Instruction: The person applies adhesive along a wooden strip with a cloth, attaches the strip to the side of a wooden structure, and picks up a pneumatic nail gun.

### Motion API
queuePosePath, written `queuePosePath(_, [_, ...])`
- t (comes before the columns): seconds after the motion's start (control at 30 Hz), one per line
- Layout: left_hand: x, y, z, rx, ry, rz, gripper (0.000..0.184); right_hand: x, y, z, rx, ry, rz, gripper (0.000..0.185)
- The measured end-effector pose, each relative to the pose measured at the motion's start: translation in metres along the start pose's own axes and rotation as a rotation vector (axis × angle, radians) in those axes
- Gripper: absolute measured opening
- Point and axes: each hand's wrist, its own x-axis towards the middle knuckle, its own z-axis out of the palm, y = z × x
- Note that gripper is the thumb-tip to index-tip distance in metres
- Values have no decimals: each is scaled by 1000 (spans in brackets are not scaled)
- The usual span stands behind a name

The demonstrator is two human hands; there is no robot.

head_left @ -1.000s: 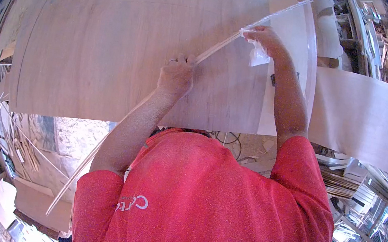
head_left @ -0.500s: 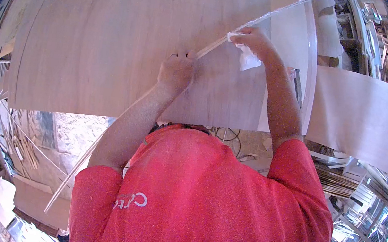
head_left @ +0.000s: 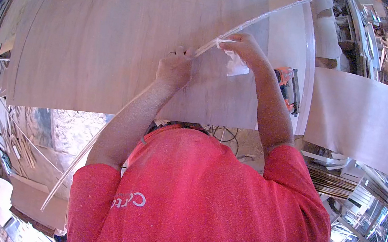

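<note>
Right hand (head_left: 242, 49): fingertips pinched together on a crumpled white sheet (head_left: 238, 67), held at the thin strip (head_left: 268, 15). Left hand (head_left: 175, 67): fingers clamped around the strip, which slants across the board (head_left: 91, 44) and past its near edge. Beyond the right hand, the strip appears whitened, judged covered; between the hands it appears bare, judged not yet covered.

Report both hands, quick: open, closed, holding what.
Left hand: closed around the long thin strips.
Right hand: closed, fingers pinching crumpled white material at the strips.
</note>
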Motion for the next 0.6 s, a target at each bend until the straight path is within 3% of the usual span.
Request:
queuePosePath(0.23, [1, 3, -12, -6, -111, -27, 25, 17, 31, -21, -25, 159, 41, 43])
queuePosePath(0.43, [1, 2, -5, 42, -25, 5, 29, 27, 36, -57, -48, 271, -36, 41])
queuePosePath(0.6, [3, 3, -7, 50, -86, -7, 32, 43, 52, -91, 72, 358, -33, 38])
